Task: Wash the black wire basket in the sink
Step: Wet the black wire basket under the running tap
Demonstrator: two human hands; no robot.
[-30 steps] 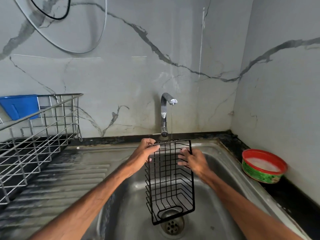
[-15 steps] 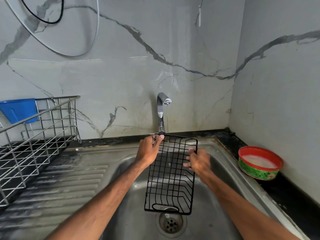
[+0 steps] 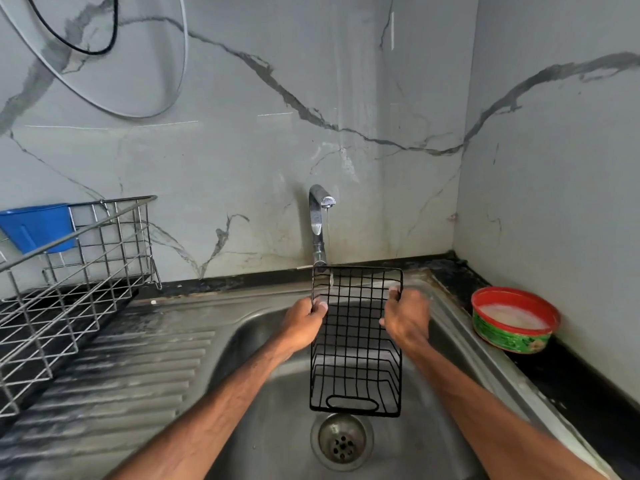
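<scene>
Black rectangular wire basket [image 3: 356, 341] held over the stainless steel sink [image 3: 284, 427], just above the round drain [image 3: 342, 441]. Long axis runs away from the person: far end under the chrome tap [image 3: 317, 220] and its thin stream, near end, with an oval loop, toward the drain. Left hand [image 3: 304, 323] grip clamped on the left rim wire; right hand [image 3: 405, 320] grip clamped on the right rim.

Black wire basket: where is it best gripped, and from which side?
Probably its long side rims near the top, one from each side, as left hand and right hand do: the black wire basket hangs lengthwise under the tap, sides exposed.
</scene>
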